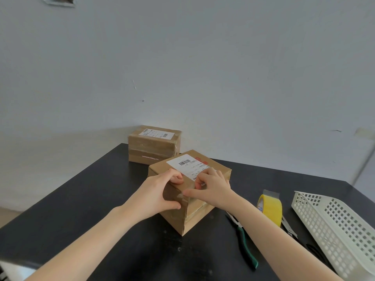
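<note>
Pliers (245,244), green handles, lie on the black table (101,199) at 4 o'clock of the cardboard box (174,220), partly under the right forearm. White perforated basket (334,226) sits further out at 4 o'clock, something dark is tucked under its near rim, can't tell what. Yellow tape roll (271,209) stands on edge at 3 o'clock, between box and basket, loose end sticking up. Nothing blocks the box itself.

The box is mid-table, dead ahead, turned corner-on: one vertical edge points at 6 o'clock. Its top looks near square, long axis can't be told.

Left hand (160,194) grips the near left face, fingers curled over the top edge, thumb on the side. Right hand (213,188) has its fingers curled on top and its thumb laid along clear tape (174,194) at the near corner.

Shipping label (188,165) on top: barcode, print too small to read, near end is under the right fingers. A red mark (199,159) shows beside it.

Second box (151,148) at 11 o'clock, at the table's far edge, taped, with its own label (156,133), which is unreadable.
</note>
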Available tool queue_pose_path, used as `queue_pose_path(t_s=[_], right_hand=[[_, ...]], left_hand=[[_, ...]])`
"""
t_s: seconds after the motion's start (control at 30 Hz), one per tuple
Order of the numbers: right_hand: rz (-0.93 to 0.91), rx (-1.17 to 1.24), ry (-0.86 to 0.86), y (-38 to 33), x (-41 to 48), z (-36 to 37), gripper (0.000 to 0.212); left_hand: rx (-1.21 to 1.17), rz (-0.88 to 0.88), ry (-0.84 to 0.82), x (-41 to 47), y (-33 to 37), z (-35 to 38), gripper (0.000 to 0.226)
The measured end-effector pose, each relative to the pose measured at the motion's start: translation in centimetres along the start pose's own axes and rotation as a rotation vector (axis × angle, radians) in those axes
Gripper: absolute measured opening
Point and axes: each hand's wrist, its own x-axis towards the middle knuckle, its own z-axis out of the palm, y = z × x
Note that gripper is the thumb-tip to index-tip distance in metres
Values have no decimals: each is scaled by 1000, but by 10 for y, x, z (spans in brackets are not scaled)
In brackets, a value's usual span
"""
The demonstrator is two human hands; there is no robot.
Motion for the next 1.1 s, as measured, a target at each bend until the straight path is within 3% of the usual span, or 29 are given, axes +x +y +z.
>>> queue_pose_path(t_s=[0.2, 0.37, 0.57, 0.83, 1.1], right_hand=[[6, -71, 24, -10, -4, 3, 47], [-69, -300, 106, -15, -9, 16, 60], [-76, -301, 116, -14, -8, 18, 63], [-74, -271, -24, -9, -10, 2, 63], [-82, -314, 131, -10, -10, 19, 65]], left_hand=[[-17, 1, 9, -1, 0, 1, 62], [-5, 12, 27, -1, 1, 1, 58], [12, 10, 41, 0, 4, 1, 54], [4, -21, 22, -1, 7, -1, 58], [6, 1, 41, 1, 1, 2, 49]])
